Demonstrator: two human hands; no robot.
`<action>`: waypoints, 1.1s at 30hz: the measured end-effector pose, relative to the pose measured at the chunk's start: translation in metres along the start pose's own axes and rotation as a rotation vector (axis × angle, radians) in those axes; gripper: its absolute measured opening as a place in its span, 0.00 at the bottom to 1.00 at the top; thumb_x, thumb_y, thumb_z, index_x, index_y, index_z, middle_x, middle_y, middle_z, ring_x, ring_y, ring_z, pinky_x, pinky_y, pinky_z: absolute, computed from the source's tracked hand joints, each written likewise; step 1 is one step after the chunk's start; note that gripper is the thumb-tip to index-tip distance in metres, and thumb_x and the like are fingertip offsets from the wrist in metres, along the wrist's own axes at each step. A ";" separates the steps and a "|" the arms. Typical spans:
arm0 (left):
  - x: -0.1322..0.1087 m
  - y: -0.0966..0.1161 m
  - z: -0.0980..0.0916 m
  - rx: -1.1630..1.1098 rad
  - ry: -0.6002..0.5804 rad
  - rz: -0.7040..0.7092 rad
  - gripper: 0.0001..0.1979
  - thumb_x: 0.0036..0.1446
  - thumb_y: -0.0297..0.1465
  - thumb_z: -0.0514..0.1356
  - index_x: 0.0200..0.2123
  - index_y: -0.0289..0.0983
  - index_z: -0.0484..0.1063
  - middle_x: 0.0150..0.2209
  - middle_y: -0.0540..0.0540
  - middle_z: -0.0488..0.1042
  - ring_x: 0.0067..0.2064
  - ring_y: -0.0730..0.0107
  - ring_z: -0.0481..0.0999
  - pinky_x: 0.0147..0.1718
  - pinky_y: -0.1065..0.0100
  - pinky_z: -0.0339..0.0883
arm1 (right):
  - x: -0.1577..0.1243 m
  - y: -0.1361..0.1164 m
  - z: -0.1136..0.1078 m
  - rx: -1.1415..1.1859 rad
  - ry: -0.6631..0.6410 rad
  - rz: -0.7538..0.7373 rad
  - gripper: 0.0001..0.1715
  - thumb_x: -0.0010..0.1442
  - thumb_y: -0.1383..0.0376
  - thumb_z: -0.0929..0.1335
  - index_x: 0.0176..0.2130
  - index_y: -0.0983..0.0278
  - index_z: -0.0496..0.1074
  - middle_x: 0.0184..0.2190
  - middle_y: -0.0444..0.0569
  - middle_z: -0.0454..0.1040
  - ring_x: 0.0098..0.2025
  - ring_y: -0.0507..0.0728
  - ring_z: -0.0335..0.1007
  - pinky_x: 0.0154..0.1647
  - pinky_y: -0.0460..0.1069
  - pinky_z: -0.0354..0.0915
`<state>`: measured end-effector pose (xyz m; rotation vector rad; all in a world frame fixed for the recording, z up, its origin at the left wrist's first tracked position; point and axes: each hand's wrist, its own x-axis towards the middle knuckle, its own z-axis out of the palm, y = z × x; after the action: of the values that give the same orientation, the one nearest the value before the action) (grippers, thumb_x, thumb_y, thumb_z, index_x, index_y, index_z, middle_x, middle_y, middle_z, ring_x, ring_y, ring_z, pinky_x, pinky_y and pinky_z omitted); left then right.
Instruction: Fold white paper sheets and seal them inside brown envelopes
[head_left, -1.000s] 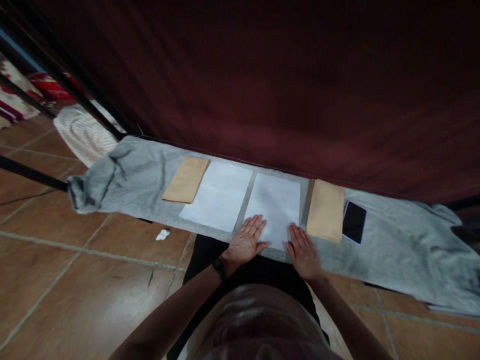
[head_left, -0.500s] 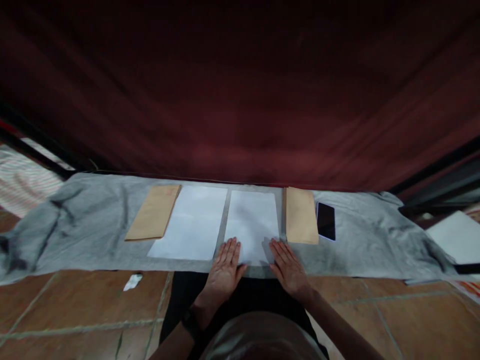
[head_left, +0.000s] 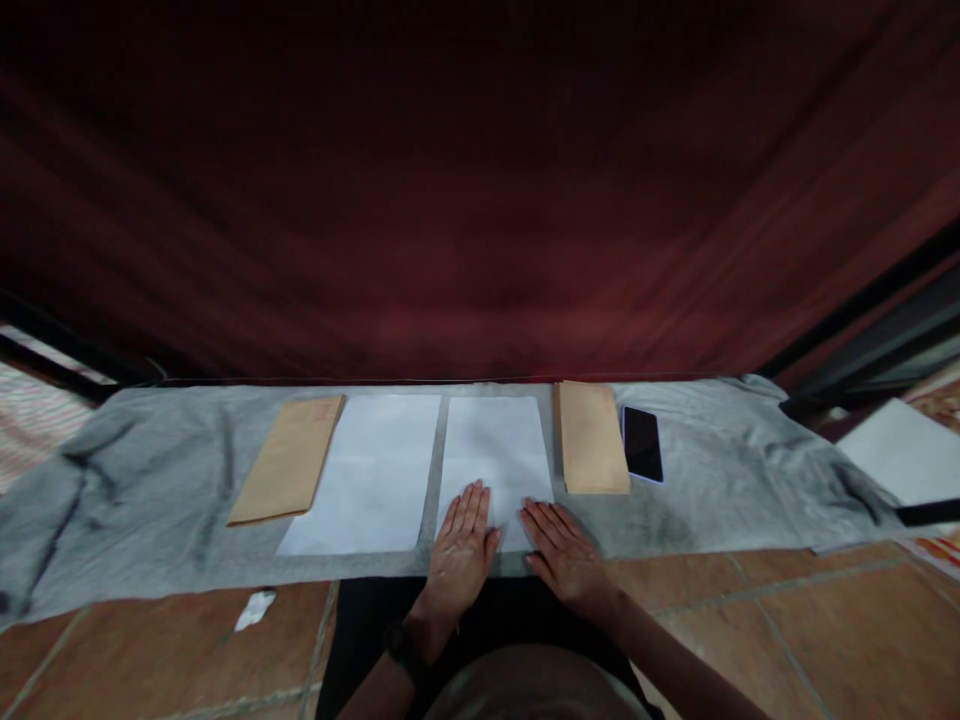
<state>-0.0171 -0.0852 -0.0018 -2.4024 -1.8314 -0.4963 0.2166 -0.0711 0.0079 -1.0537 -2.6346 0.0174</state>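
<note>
A sheet of white paper (head_left: 493, 440) lies flat on the grey cloth in front of me. My left hand (head_left: 461, 545) rests palm down on its near left part, fingers stretched out. At the near right edge my right hand (head_left: 564, 552) lies flat, its fingertips on the paper. Left of this sheet is more white paper (head_left: 375, 480), partly under a stack of brown envelopes (head_left: 289, 460). Another stack of brown envelopes (head_left: 595, 440) sits to the right of the sheet, beside a dark-screened phone (head_left: 643, 443).
The grey cloth (head_left: 720, 450) covers a long narrow surface against a dark red drape (head_left: 480, 250). A white flat object (head_left: 904, 450) stands off to the right. On the tiled floor (head_left: 165, 650) lies a crumpled white scrap (head_left: 255, 609).
My hands have shifted slightly on the sheet, the left one further in from its left edge. The whole view has tilted a little, so the cloth sits lower on the left.
</note>
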 end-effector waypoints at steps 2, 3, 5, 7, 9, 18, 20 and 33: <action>0.003 0.001 0.001 0.005 -0.005 -0.013 0.30 0.70 0.37 0.48 0.70 0.31 0.50 0.69 0.35 0.60 0.71 0.57 0.57 0.65 0.52 0.61 | -0.001 0.001 -0.001 0.003 -0.001 0.004 0.37 0.70 0.62 0.62 0.72 0.66 0.49 0.70 0.54 0.55 0.71 0.60 0.52 0.71 0.59 0.54; 0.007 0.003 0.002 0.007 -0.008 -0.014 0.30 0.70 0.37 0.48 0.70 0.30 0.50 0.69 0.34 0.59 0.71 0.56 0.57 0.65 0.52 0.61 | -0.001 0.001 -0.001 0.005 -0.001 0.003 0.37 0.70 0.62 0.62 0.72 0.66 0.49 0.70 0.54 0.55 0.71 0.60 0.52 0.71 0.59 0.54; 0.020 0.009 0.004 0.001 -0.014 0.007 0.30 0.70 0.37 0.48 0.70 0.29 0.50 0.69 0.33 0.58 0.71 0.56 0.55 0.66 0.51 0.59 | 0.000 0.000 0.001 0.008 0.003 -0.001 0.36 0.70 0.62 0.63 0.72 0.66 0.51 0.70 0.54 0.56 0.71 0.60 0.53 0.71 0.60 0.55; 0.037 0.016 0.008 -0.016 -0.017 0.047 0.31 0.70 0.38 0.47 0.71 0.29 0.49 0.70 0.34 0.57 0.72 0.56 0.54 0.67 0.50 0.57 | 0.000 -0.001 0.005 0.012 0.030 0.011 0.36 0.69 0.62 0.64 0.71 0.66 0.53 0.69 0.55 0.60 0.70 0.61 0.56 0.71 0.60 0.55; 0.055 0.020 0.014 -0.027 -0.019 0.076 0.31 0.70 0.38 0.47 0.71 0.30 0.48 0.70 0.34 0.56 0.72 0.56 0.53 0.67 0.49 0.55 | 0.000 -0.002 0.007 0.017 0.065 0.036 0.35 0.68 0.62 0.65 0.70 0.65 0.55 0.67 0.55 0.64 0.68 0.61 0.59 0.71 0.60 0.56; 0.101 -0.010 0.038 -0.001 -0.025 -0.014 0.32 0.70 0.42 0.46 0.71 0.32 0.50 0.70 0.35 0.56 0.71 0.57 0.54 0.68 0.49 0.53 | 0.002 0.001 0.000 0.039 -0.001 0.015 0.38 0.69 0.62 0.64 0.72 0.66 0.49 0.70 0.54 0.56 0.71 0.60 0.53 0.70 0.60 0.56; 0.105 -0.018 0.039 0.014 -0.013 -0.043 0.31 0.71 0.42 0.45 0.71 0.32 0.51 0.70 0.35 0.56 0.71 0.57 0.54 0.68 0.49 0.53 | 0.001 0.001 0.000 0.038 -0.008 0.017 0.38 0.69 0.63 0.63 0.72 0.66 0.48 0.71 0.54 0.55 0.71 0.60 0.51 0.70 0.60 0.56; 0.110 -0.048 0.031 0.055 0.036 -0.176 0.32 0.71 0.43 0.42 0.68 0.28 0.57 0.68 0.30 0.60 0.71 0.50 0.55 0.66 0.47 0.56 | 0.002 0.000 0.000 0.046 0.002 0.024 0.38 0.68 0.63 0.64 0.72 0.66 0.49 0.71 0.54 0.55 0.71 0.60 0.52 0.71 0.60 0.55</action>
<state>-0.0307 0.0384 -0.0037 -2.1947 -2.0234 -0.4917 0.2155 -0.0697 0.0086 -1.0690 -2.6067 0.0813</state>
